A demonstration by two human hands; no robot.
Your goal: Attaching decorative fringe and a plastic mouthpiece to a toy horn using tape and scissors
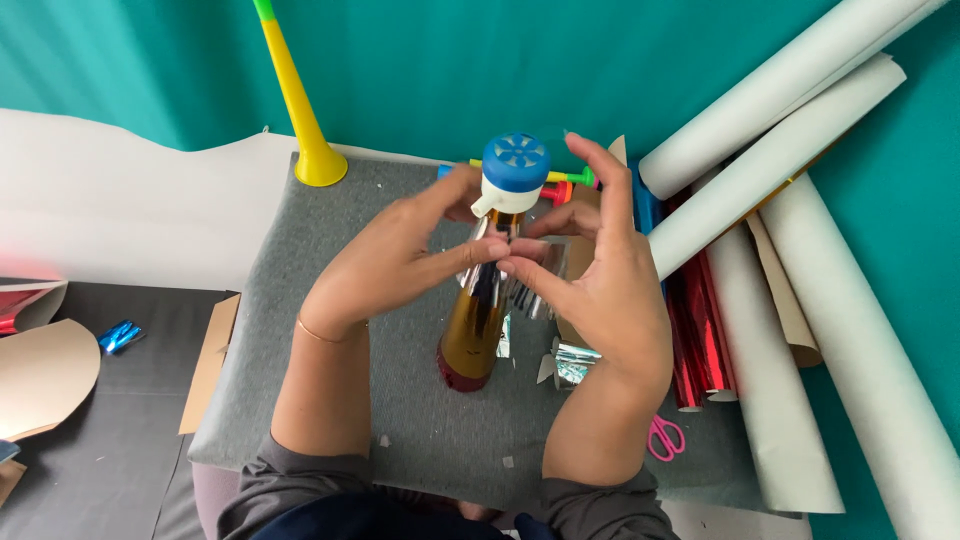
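Observation:
A horn-shaped toy wrapped in shiny gold foil (472,330) stands on the grey mat (300,350), topped by a white neck and a blue cap (515,161). My left hand (395,255) grips its upper part from the left, thumb and finger pressing a silver foil strip (490,275) against it. My right hand (600,270) holds it from the right, fingers arched beside the cap and fingertips meeting the left ones at the foil.
A yellow plastic horn (300,110) stands at the mat's back left. Several paper rolls (790,150) and red foil rolls (700,340) lie at right. Pink-handled scissors (665,437) and silver foil scraps (572,362) lie near my right wrist. Cardboard pieces (40,375) lie at left.

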